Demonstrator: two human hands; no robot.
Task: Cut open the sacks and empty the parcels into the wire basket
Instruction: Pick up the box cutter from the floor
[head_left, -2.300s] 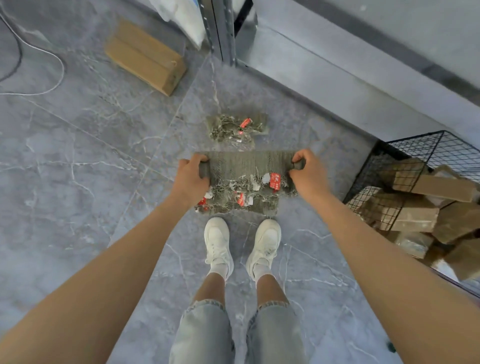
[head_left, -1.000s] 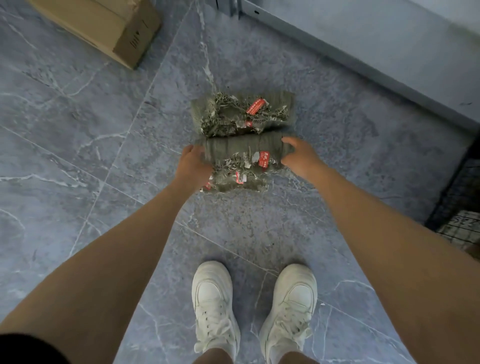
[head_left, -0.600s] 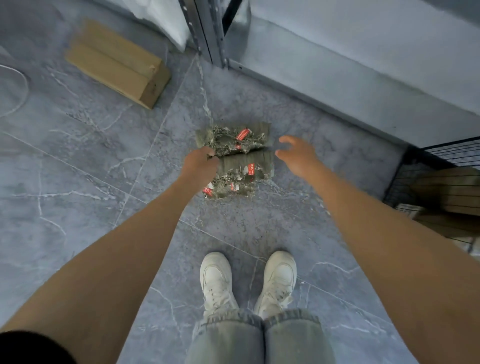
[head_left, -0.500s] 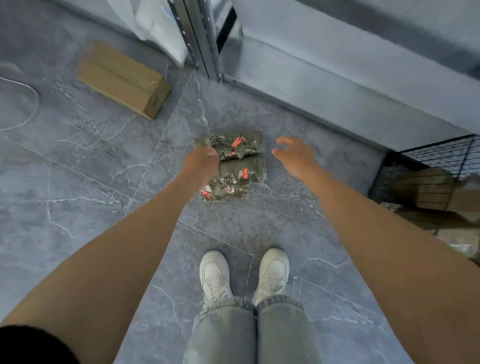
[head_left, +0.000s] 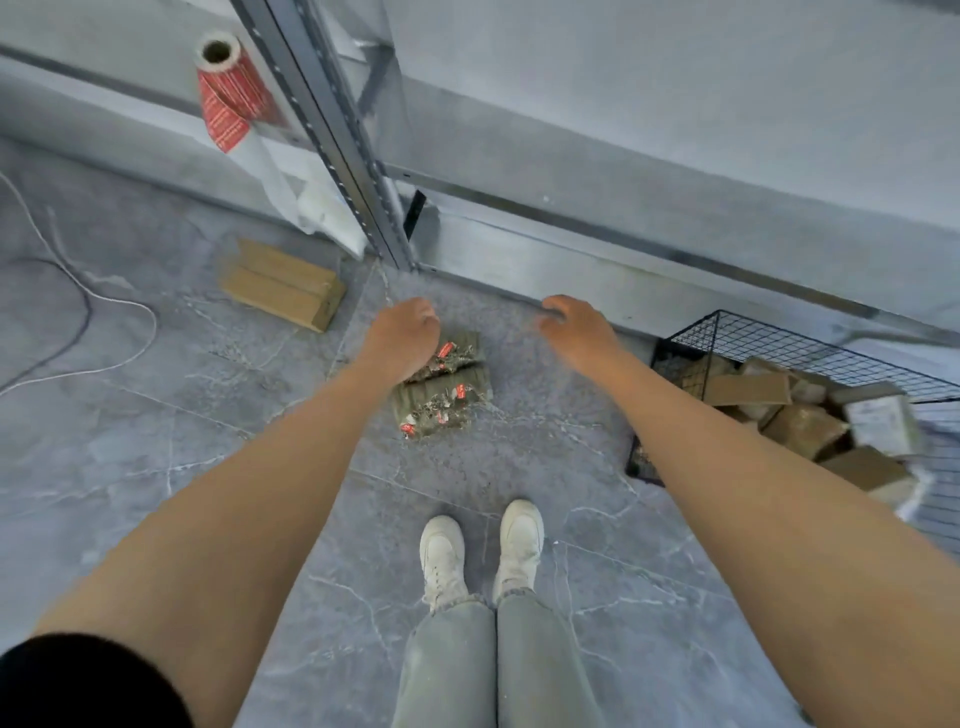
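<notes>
2 folded sacks (head_left: 441, 387) on the floor (head_left: 156, 467) near the shelf post (head_left: 358, 192), left hand (head_left: 400, 338) over the far one, fingers bent down, cannot tell if they grip, right hand (head_left: 571, 330) empty, fingers loose and apart, wire basket (head_left: 810, 351) of parcels (head_left: 748, 388) at the floor's right edge

A: Where is open passage shown?
B: Open floor (head_left: 156, 441) is shown left of the folded sacks (head_left: 441, 400), and between them and the wire basket (head_left: 779, 340).
A: What is marked as obstruction?
B: The shelf post (head_left: 358, 171) behind, the cardboard box (head_left: 283, 288) at left, and parcels (head_left: 748, 389) heaped in the basket.
</notes>
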